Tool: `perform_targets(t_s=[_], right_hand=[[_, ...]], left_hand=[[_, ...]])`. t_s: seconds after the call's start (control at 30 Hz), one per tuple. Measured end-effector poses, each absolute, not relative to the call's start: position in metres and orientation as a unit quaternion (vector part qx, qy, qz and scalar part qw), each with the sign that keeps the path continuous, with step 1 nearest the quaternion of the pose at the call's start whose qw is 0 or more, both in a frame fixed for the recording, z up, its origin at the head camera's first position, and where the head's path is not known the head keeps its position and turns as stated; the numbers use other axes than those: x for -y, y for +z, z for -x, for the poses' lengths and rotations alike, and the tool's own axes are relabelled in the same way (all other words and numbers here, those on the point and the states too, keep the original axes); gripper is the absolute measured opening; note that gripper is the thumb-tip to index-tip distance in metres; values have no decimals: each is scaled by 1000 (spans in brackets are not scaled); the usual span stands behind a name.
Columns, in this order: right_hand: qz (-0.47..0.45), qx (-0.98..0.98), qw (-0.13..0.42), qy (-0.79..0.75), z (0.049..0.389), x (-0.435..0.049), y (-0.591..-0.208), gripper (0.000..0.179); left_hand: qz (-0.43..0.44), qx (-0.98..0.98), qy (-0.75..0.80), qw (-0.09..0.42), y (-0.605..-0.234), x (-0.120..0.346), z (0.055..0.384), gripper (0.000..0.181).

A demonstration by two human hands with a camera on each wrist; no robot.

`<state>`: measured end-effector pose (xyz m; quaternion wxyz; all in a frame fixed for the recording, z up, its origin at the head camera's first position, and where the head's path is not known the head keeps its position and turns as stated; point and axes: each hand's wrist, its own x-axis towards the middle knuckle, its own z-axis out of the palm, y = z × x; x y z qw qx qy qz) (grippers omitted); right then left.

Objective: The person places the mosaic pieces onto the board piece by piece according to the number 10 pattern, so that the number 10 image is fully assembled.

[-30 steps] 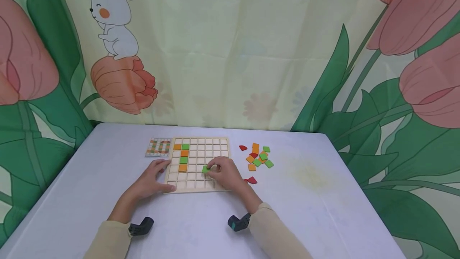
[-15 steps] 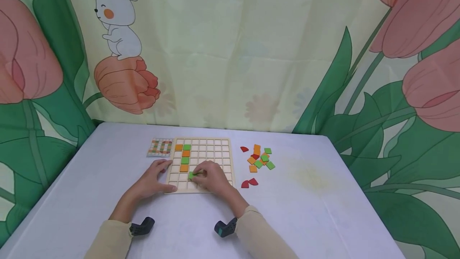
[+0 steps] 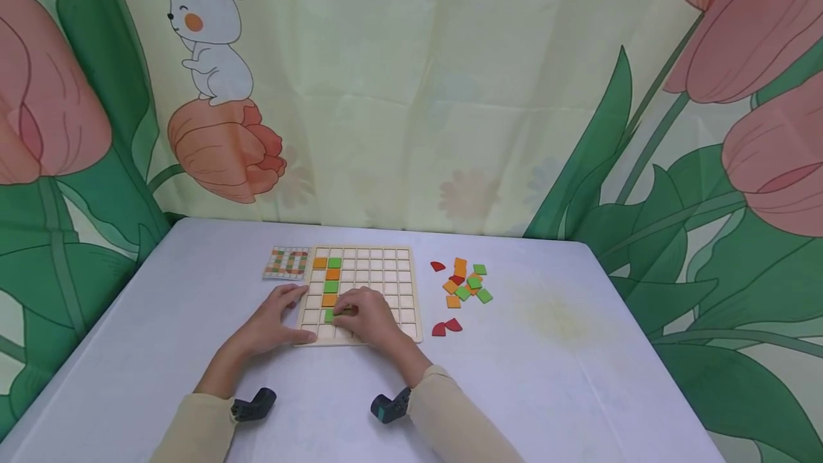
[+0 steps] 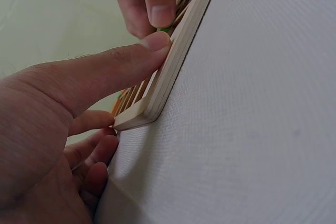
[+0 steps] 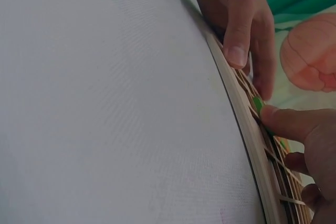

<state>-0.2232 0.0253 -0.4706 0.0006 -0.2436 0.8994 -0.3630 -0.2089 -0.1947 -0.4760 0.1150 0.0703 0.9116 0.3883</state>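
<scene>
A wooden grid board (image 3: 383, 276) lies on the table. Its second column carries alternating green and orange square tiles, and one orange tile (image 3: 320, 263) sits in the first column. My left hand (image 3: 268, 321) holds the board at its left side, thumb (image 4: 156, 41) on the rim near the front corner, other fingers along the left edge. My right hand (image 3: 368, 314) pinches a green square tile (image 3: 328, 316) at the board, just in front of the lowest orange tile (image 3: 329, 300). The right wrist view shows my thumb against that green tile (image 5: 257, 103); fingers partly hide it.
A small pattern card (image 3: 287, 263) lies beyond my left hand, beside the board. Loose orange and green square tiles (image 3: 463, 294) lie in a partly overlapping pile to the right. Red quarter-round pieces (image 3: 453, 324) are near them. A printed curtain hangs behind the table.
My right hand has moved left across the board with the green tile, from the middle columns to the second column. My left hand has stayed at the board's left edge.
</scene>
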Motion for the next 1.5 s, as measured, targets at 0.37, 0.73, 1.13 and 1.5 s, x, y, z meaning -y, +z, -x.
perform_targets(t_s=[0.37, 0.73, 1.13, 1.5], right_hand=[[247, -905, -33, -346, 222, -19, -475, 6], [240, -903, -24, -355, 224, -29, -478, 6], [193, -901, -20, -388, 227, -62, -474, 10], [146, -908, -27, -391, 227, -104, -472, 12]], left_hand=[[-68, -909, 396, 115, -475, 193, 208, 104], [-68, -911, 392, 113, -476, 192, 208, 103], [-55, -908, 399, 114, -474, 191, 208, 104], [-62, -908, 399, 111, -475, 192, 206, 104]])
